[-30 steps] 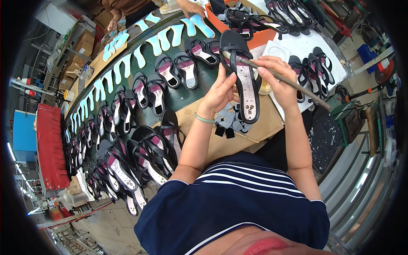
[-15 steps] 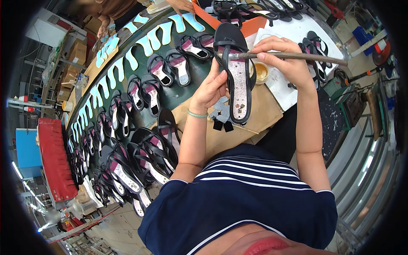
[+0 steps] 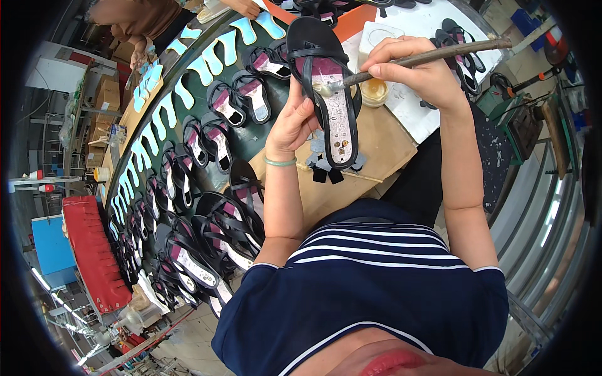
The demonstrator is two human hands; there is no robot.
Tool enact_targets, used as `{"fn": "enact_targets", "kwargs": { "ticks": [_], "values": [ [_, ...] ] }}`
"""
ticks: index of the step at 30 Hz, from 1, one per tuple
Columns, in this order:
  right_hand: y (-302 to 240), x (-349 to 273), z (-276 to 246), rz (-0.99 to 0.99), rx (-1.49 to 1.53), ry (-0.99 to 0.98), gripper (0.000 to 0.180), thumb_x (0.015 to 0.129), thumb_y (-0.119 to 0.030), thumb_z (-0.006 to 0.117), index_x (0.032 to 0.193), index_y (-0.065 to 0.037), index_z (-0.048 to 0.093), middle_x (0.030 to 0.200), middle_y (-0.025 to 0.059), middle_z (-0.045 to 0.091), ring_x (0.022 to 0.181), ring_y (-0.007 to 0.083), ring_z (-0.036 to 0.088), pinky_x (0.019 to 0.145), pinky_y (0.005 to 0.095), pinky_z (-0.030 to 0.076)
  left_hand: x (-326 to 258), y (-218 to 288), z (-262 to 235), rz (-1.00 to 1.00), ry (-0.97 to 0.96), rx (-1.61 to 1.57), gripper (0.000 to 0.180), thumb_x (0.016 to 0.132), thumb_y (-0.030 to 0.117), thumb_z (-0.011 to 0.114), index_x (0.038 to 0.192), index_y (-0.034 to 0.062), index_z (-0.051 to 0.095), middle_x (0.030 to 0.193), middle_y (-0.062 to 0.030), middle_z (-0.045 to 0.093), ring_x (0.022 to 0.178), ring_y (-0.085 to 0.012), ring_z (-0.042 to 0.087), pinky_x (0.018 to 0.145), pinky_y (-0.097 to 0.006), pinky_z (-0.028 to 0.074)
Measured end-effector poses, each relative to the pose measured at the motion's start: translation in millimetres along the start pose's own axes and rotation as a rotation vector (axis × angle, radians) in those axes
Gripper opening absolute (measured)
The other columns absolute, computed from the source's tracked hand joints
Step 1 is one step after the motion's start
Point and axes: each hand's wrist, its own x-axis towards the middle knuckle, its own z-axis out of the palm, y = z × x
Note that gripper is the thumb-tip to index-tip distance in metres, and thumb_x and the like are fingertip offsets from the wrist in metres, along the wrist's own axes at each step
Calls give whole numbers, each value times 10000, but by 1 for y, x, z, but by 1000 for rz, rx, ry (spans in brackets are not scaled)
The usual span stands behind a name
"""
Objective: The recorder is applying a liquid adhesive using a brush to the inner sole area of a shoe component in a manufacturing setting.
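My left hand [image 3: 292,124] is closed on the left edge of a black strappy sandal [image 3: 339,122], held up with its toe end away from me. The sandal's footbed is pale, speckled and dotted with small holes, with a purple patch near the toe. My right hand [image 3: 411,70] grips a long wooden-handled brush [image 3: 458,50] between thumb and fingers. The brush's pale bristles [image 3: 329,88] touch the footbed just below the purple patch. Beside the sandal, an open tub [image 3: 375,91] of amber stuff stands partly behind my right hand.
Rows of black sandals [image 3: 216,139] and pale blue-edged insoles [image 3: 152,117] cover the curved green table [image 3: 252,130]. Grey and black scraps [image 3: 321,164] lie on brown board [image 3: 382,153]. An orange box [image 3: 355,22] holds more sandals. Across the table is another person's hand [image 3: 244,7].
The sandal and both hands have shifted slightly left and up in view. The brush now slants, its bristles lower on the footbed and its handle end raised. The view has turned slightly.
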Motion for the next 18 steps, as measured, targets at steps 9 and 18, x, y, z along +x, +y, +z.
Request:
{"fn": "enact_targets", "kwargs": {
  "ticks": [9,18],
  "values": [
    [-3,-28,26,-97,-240,159,133,823,-147,716,864,-24,742,711,43,664,682,112,572,705,296,382,7,7,-5,129,123,65,637,1017,225,493,1514,227,93,1347,-125,508,1114,-256,626,766,-414,623],
    [-15,-55,46,-69,-317,179,116,814,-117,694,879,-30,734,891,67,721,908,173,649,913,350,350,16,14,-17,244,211,72,528,1009,351,502,1422,203,209,1316,-131,534,1098,-292,640,755,-483,621]
  ]
}}
